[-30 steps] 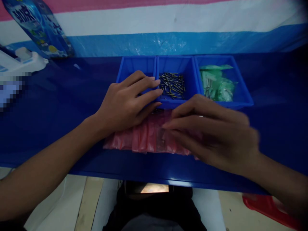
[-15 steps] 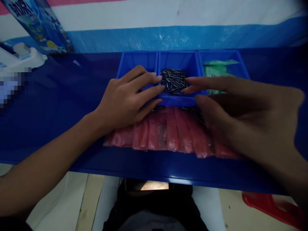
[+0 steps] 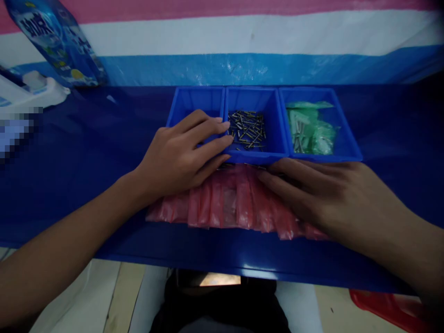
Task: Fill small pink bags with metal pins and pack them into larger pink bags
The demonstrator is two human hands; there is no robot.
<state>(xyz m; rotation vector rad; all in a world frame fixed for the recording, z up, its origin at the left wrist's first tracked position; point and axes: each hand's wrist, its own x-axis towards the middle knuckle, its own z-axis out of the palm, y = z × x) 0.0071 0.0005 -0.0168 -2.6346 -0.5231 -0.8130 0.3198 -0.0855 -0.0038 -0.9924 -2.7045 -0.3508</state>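
Three blue plastic bins stand joined in a row on the bench. My left hand [image 3: 182, 152] lies over the left bin [image 3: 197, 101], its fingertips at the wall of the middle bin [image 3: 255, 101], which holds a loose pile of metal rivets [image 3: 247, 130]. Green plastic bags [image 3: 310, 129] fill the right bin [image 3: 347, 138]. A row of overlapping red plastic bags [image 3: 225, 206] lies in front of the bins, and my right hand [image 3: 329, 196] rests on its right end, fingers spread. Neither hand visibly holds anything.
The bins and bags sit on a dark blue bench top [image 3: 79, 185] before a striped wall sheet [image 3: 243, 41]. A blue printed pouch [image 3: 57, 46] and a white object [image 3: 34, 90] stand at back left. A red plastic object [image 3: 385, 310] lies on the floor at lower right.
My right hand has come back from above the bins and down onto the red bags. My left hand has barely moved. The view has shifted slightly.
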